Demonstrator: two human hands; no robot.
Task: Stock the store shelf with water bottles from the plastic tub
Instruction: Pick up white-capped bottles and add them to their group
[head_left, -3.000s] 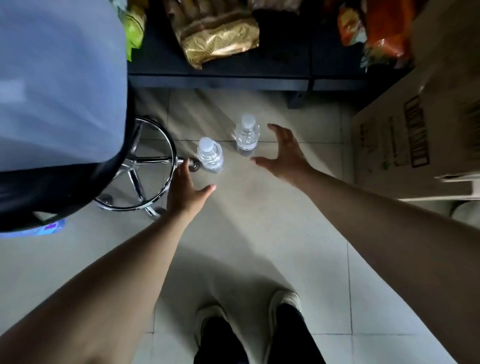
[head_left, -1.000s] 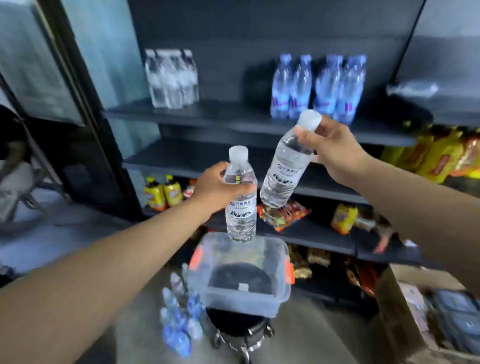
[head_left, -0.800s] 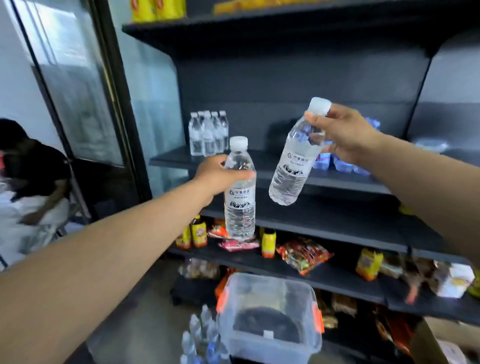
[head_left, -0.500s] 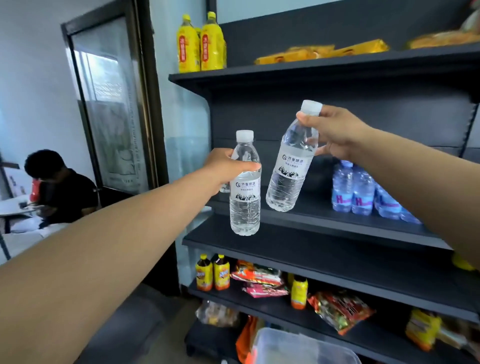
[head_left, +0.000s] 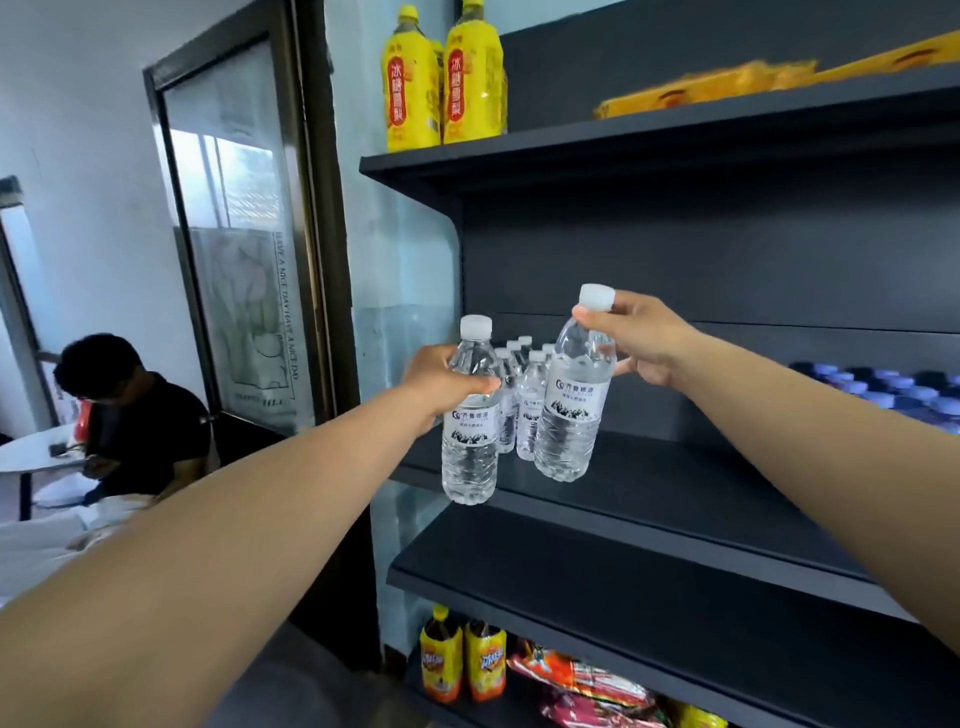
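Note:
My left hand (head_left: 441, 387) grips a clear water bottle (head_left: 470, 447) with a white cap around its upper body. My right hand (head_left: 636, 340) holds a second clear water bottle (head_left: 571, 415) by the neck, just under its cap, and this one hangs slightly tilted. Both bottles hover in front of the dark shelf board (head_left: 675, 483), above its front edge. Behind them, several matching water bottles (head_left: 522, 384) stand at the shelf's left end. The plastic tub is out of view.
Blue-capped bottles (head_left: 883, 387) stand further right on the same shelf. Yellow drink bottles (head_left: 441, 78) are on the shelf above, orange bottles (head_left: 462, 660) and snack packs (head_left: 576, 680) below. A seated person (head_left: 130, 415) is at the left by a glass door (head_left: 234, 234).
Three seconds ago both hands reached for two bottles on the floor. Since then they lifted the bottles and the view rose. Both bottles now sit closer to the stocked group on the shelf.

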